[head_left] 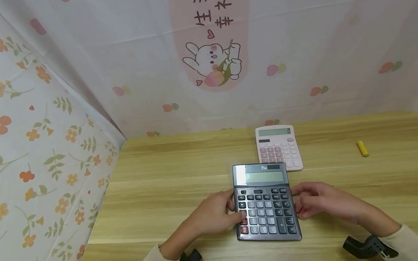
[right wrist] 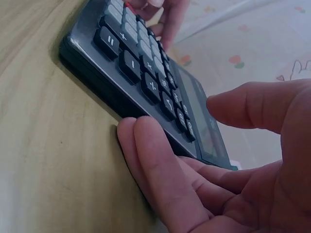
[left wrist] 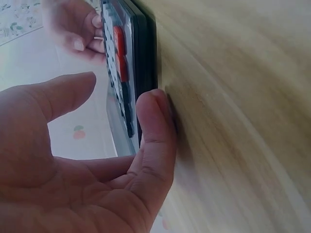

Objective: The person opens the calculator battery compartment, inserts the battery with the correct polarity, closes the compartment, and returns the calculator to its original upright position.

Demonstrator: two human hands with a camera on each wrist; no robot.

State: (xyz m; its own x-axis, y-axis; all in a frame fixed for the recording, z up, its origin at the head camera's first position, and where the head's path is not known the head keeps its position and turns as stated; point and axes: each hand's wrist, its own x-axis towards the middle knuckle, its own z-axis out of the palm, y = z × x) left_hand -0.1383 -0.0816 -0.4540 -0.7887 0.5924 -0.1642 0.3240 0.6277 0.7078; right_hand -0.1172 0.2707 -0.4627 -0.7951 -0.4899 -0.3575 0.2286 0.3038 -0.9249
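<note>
A large dark grey calculator [head_left: 265, 203] with two red keys lies face up at or just over the wooden table, its screen end away from me. My left hand [head_left: 215, 213] is at its left side; in the left wrist view the fingers [left wrist: 155, 116] meet the edge and the thumb is held apart above the keys. On the opposite side, my right hand [head_left: 318, 200] has its fingertips [right wrist: 148, 131] against the calculator's edge, with the thumb raised clear. Behind it is a smaller pink calculator [head_left: 290, 150], its lower left corner covered by the dark one.
A small yellow cylinder [head_left: 362, 148], perhaps a battery, lies to the right on the wooden table [head_left: 167, 177]. Patterned cloth [head_left: 122, 62] hangs along the table's back edge, and flowered cloth [head_left: 14, 155] borders the left side. Each wrist wears a black strap mount.
</note>
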